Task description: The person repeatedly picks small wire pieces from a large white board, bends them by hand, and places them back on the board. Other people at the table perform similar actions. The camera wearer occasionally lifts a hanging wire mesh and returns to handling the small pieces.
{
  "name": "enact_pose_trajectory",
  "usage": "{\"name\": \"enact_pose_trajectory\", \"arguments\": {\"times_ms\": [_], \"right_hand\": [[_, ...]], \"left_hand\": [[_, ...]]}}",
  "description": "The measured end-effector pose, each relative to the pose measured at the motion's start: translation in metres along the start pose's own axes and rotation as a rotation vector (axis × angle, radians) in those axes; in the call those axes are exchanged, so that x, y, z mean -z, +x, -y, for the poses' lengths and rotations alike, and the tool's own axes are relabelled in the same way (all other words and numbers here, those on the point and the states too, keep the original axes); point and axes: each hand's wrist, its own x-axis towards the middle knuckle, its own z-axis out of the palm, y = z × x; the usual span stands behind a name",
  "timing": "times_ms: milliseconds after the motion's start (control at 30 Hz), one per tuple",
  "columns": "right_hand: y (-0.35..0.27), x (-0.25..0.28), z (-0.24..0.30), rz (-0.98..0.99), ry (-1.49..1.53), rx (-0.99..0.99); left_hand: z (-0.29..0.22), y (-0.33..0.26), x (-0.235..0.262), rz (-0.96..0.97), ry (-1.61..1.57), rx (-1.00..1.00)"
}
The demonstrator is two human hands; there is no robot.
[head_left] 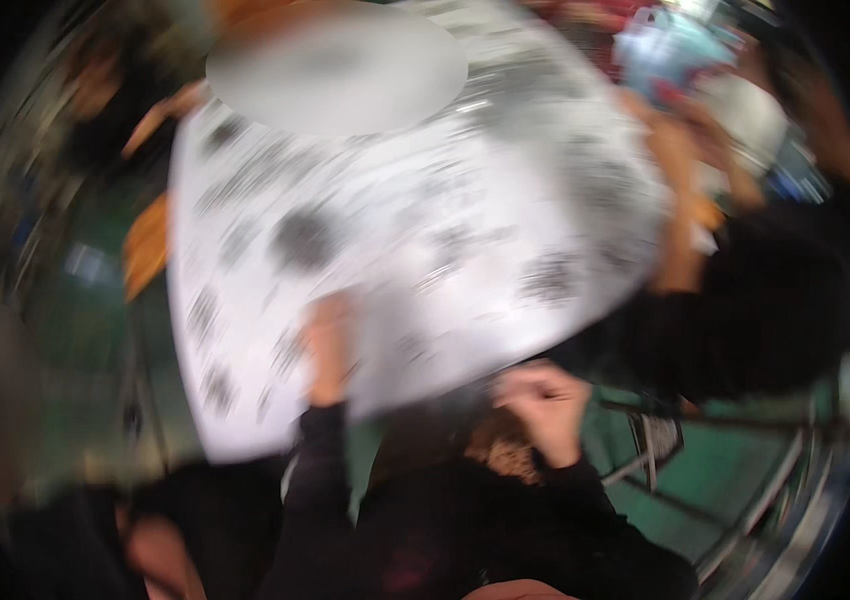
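Fingers (520, 384) of the right hand (550, 405) curl beyond the white tabletop's (485, 335) edge.

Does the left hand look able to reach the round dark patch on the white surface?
Probably yes: despite blur, nothing visible separates the left hand from the dark patch just beyond it.

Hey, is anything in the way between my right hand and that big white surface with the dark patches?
Nothing visible stands between your right hand and the white surface; it is by the near edge. Your left hand is off to the left, out of that path. Blur could hide something small.
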Motion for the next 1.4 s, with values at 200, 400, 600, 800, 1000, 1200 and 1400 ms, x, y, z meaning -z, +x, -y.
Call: {"name": "enact_pose_trajectory", "arguments": {"times_ms": [200, 400, 600, 800, 1000, 1200, 1400], "right_hand": [[0.006, -0.006, 0.007, 0.066, 0.195, 0.043], [-0.008, -0.002, -0.005, 0.076, 0.142, 0.127], [-0.015, -0.003, 0.006, 0.045, 0.117, 0.167], [-0.018, -0.003, -0.004, -0.040, 0.117, 0.157], [-0.027, 0.000, 0.018, -0.097, -0.020, 0.221], [-0.018, 0.003, 0.002, -0.147, -0.131, 0.349], [-0.005, 0.006, -0.003, -0.172, -0.140, 0.314]], "left_hand": [[0.103, 0.072, 0.010, 0.118, 0.482, -0.007], [0.084, 0.057, 0.000, 0.041, 0.432, -0.210], [-0.044, 0.006, -0.013, 0.200, -0.378, 0.052], [-0.156, -0.058, -0.007, 0.347, -0.836, 0.085], [-0.178, -0.061, -0.011, 0.396, -0.754, -0.058], [-0.168, -0.065, -0.026, 0.271, -0.598, -0.094], [-0.176, -0.072, -0.028, 0.287, -0.822, 0.060]]}}
